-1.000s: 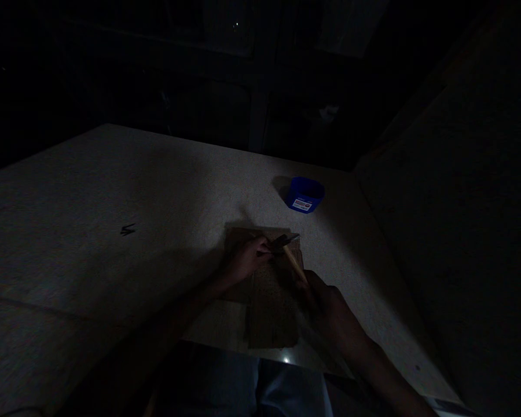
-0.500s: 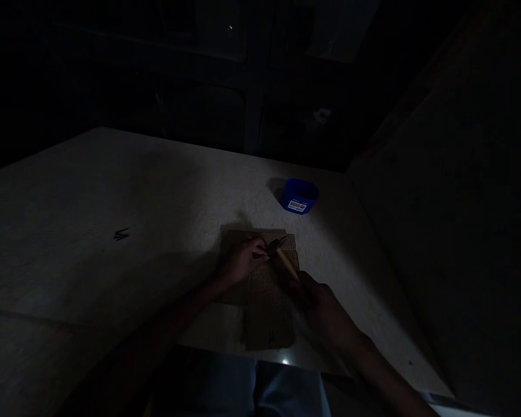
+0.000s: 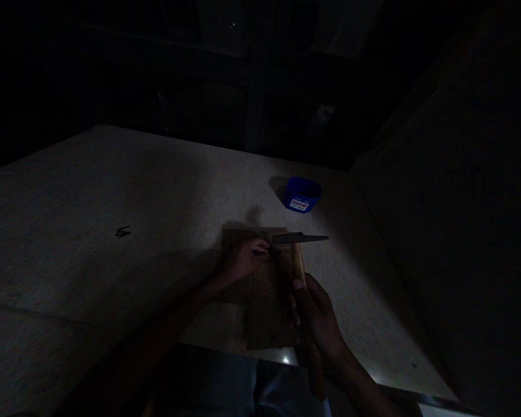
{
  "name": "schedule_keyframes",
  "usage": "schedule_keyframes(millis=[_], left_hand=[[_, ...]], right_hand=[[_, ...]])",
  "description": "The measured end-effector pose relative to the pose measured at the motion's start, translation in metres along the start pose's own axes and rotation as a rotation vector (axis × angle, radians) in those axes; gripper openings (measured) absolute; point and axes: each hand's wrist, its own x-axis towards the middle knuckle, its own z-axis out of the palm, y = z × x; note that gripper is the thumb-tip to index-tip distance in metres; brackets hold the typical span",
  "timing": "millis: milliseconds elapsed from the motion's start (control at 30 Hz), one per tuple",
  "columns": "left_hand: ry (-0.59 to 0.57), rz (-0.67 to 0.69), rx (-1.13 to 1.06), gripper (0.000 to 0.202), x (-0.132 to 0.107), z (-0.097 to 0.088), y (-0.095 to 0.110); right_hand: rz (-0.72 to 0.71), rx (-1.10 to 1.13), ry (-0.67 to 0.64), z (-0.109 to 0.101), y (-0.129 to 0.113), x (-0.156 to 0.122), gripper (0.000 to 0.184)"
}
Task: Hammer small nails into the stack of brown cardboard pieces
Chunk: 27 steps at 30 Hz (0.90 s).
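Observation:
My right hand (image 3: 319,313) is closed round the wooden handle of a hammer (image 3: 298,260). The hammer's dark head is raised, apart from my left fingers and to their right. Thumb and fingertips of my left hand (image 3: 245,256) pinch what looks like a nail, faint in the dark, over the brown boards. These brown pieces, which look like cardboard (image 3: 267,321), overlap on the table in front of me. Several thin dark nails (image 3: 122,231) lie loose in a small group at the left.
A blue plastic tub (image 3: 301,196) with a white label stands behind the boards, to the right. The pale table (image 3: 191,191) has its far edge against a dark background. A dark wall (image 3: 451,231) rises along the right side. The light is very dim.
The hammer has swung up and back to the right, away from my left fingertips, with its head now turned sideways. My left hand has stayed nearly in place.

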Motion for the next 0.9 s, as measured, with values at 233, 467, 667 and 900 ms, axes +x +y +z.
schedule_keyframes(millis=[233, 467, 667, 900], left_hand=[[0.007, -0.012, 0.057, 0.013, -0.001, -0.002, 0.005], [0.042, -0.003, 0.023, 0.018, -0.004, -0.001, 0.004], [0.032, 0.045, -0.055, 0.014, -0.004, 0.002, -0.002], [0.013, 0.121, -0.017, 0.033, -0.003, 0.005, -0.009]], right_hand=[[0.02, 0.145, 0.116, 0.022, 0.035, -0.018, 0.043], [-0.02, 0.159, 0.274, 0.037, 0.05, -0.029, 0.044], [-0.036, 0.271, 0.361, 0.041, 0.05, -0.028, 0.037], [-0.056, 0.296, 0.385, 0.041, 0.052, -0.025, 0.038]])
